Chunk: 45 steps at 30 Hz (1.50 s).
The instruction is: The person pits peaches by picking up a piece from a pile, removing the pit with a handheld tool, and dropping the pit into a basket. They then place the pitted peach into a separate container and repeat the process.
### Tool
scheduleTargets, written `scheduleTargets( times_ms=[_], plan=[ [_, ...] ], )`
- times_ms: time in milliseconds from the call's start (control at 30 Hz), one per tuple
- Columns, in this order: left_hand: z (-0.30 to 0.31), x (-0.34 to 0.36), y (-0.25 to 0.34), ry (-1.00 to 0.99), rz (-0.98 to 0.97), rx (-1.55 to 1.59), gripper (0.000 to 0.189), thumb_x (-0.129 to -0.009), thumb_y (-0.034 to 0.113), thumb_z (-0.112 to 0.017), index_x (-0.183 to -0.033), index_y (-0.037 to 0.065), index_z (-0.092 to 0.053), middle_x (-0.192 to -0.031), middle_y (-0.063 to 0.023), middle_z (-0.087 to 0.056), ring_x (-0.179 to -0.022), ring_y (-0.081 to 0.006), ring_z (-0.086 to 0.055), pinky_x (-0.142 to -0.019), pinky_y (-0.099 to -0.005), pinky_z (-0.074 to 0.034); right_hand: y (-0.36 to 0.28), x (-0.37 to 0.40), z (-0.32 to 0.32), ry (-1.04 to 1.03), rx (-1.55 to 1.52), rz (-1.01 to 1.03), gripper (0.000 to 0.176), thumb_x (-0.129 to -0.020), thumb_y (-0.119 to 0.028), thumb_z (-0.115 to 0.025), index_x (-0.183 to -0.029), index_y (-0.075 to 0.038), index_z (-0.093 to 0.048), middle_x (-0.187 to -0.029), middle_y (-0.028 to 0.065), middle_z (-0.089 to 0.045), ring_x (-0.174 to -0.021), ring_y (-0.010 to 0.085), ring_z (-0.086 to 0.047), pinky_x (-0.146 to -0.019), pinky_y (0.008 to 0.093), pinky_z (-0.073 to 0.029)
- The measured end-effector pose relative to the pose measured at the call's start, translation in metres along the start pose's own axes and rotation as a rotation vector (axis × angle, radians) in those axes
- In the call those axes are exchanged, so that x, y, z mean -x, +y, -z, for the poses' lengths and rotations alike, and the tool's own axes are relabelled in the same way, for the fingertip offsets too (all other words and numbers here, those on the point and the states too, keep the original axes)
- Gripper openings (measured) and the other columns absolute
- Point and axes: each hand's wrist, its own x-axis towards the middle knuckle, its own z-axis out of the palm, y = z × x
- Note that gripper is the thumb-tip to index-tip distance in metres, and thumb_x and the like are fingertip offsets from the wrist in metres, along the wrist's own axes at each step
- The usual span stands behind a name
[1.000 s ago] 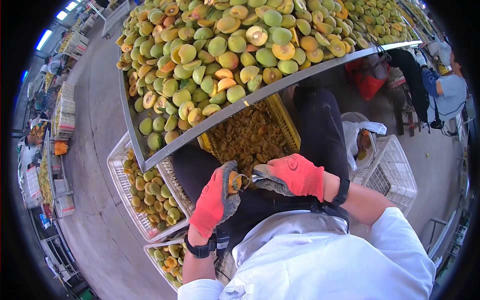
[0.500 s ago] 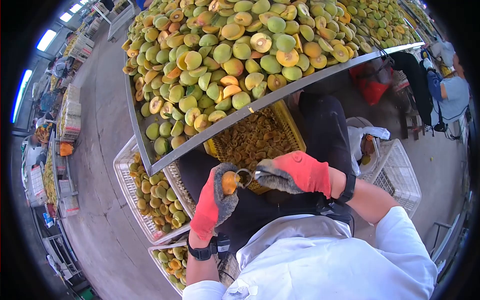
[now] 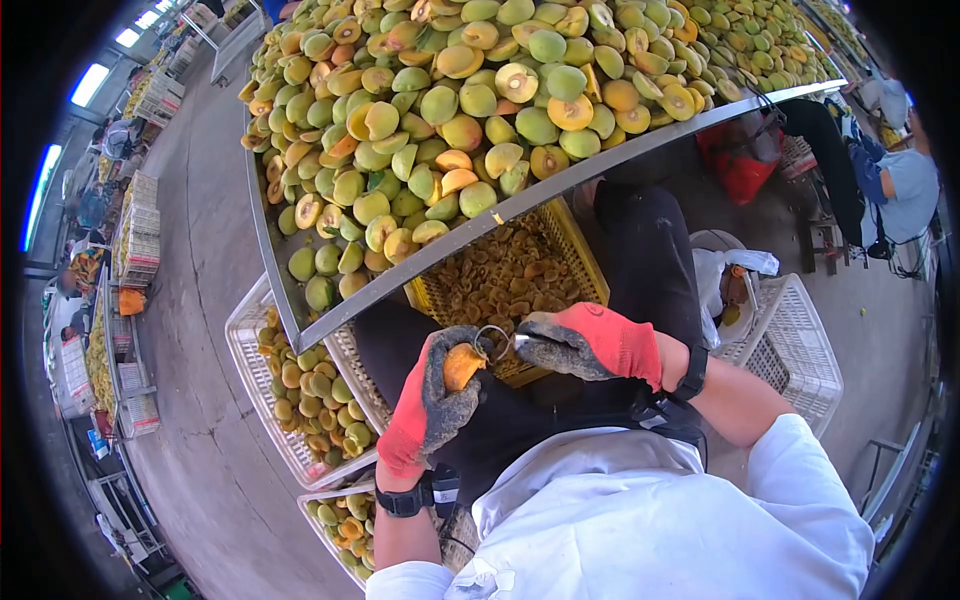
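Note:
My left hand (image 3: pixel 430 405), in a red and grey glove, has its fingers closed around an orange-fleshed fruit half (image 3: pixel 463 367), which looks like a peach or apricot. Gripped in my gloved right hand (image 3: pixel 592 345) is a metal loop cutter (image 3: pixel 521 341). Its thin ring points left and lies at the upper edge of the fruit half; whether it touches the flesh is hard to tell. Both hands are close together above my lap, just in front of a yellow basket (image 3: pixel 598 268) holding brown pits or scraps (image 3: pixel 505 275).
A metal-edged table (image 3: pixel 420 268) heaped with halved green-yellow fruit (image 3: pixel 440 105) stands ahead. White crates of fruit (image 3: pixel 290 435) sit at my left. At my right are another white crate (image 3: pixel 800 350) and a red bag (image 3: pixel 740 170). Another person (image 3: pixel 905 195) sits at far right.
The fruit half has turned in my left hand, showing more cut flesh. The loop cutter has shifted slightly up and its ring appears more face-on.

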Motion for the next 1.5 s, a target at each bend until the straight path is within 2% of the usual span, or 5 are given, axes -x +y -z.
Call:
scheduleTargets(
  times_ms=[267,700,900,1000,1500],
  plan=[
    [-0.001,-0.006,-0.005,-0.040,-0.176,-0.213,0.053,-0.071,-0.010,-0.056,-0.121,0.003,-0.049,-0.108,-0.0057,-0.056,-0.095,-0.0142,-0.056,-0.086,-0.0267,-0.046,-0.006,0.005,0.001,-0.197,-0.345,-0.012,0.028,-0.093,-0.026,-0.057,-0.108,-0.003,-0.058,-0.093,0.0178,-0.064,-0.086,0.0377,-0.060,-0.071,0.0369,-0.046],
    [0.004,0.003,-0.012,0.018,-0.263,-0.592,0.070,-0.072,-0.006,-0.062,-0.137,0.004,-0.038,-0.118,-0.0142,-0.058,-0.111,-0.0301,-0.057,-0.094,-0.0329,-0.045,-0.010,-0.001,-0.001,-0.065,0.144,0.039,0.022,-0.090,-0.023,-0.056,-0.104,-0.007,-0.058,-0.090,0.0177,-0.064,-0.085,0.0358,-0.061,-0.072,0.0392,-0.049],
    [0.003,0.007,-0.011,0.031,-0.121,-0.319,0.072,-0.073,-0.012,-0.056,-0.140,0.004,-0.035,-0.111,-0.0065,-0.059,-0.080,-0.0109,-0.060,-0.073,-0.0224,-0.050,0.037,0.004,-0.005,0.039,0.399,-0.080,0.021,-0.092,-0.025,-0.054,-0.101,-0.007,-0.059,-0.088,0.0168,-0.064,-0.083,0.0343,-0.062,-0.071,0.0382,-0.049],
    [0.010,0.009,-0.006,0.070,-0.108,-0.393,0.071,-0.074,-0.007,-0.059,-0.139,0.004,-0.035,-0.112,-0.0128,-0.061,-0.100,-0.0258,-0.061,-0.090,-0.0324,-0.047,0.050,0.003,-0.006,0.120,0.283,-0.126,0.021,-0.092,-0.026,-0.055,-0.100,-0.007,-0.061,-0.088,0.0165,-0.064,-0.082,0.0336,-0.063,-0.070,0.0378,-0.049],
    [-0.003,0.011,0.007,0.006,-0.089,-0.574,0.087,-0.071,-0.004,-0.060,-0.148,0.007,-0.020,-0.116,-0.0137,-0.058,-0.101,-0.0236,-0.059,-0.089,-0.0300,-0.044,-0.010,-0.012,0.010,-0.187,0.385,-0.018,0.039,-0.083,-0.009,-0.057,-0.121,-0.011,-0.054,-0.090,0.0164,-0.063,-0.088,0.0332,-0.063,-0.073,0.0387,-0.049]
  ],
)
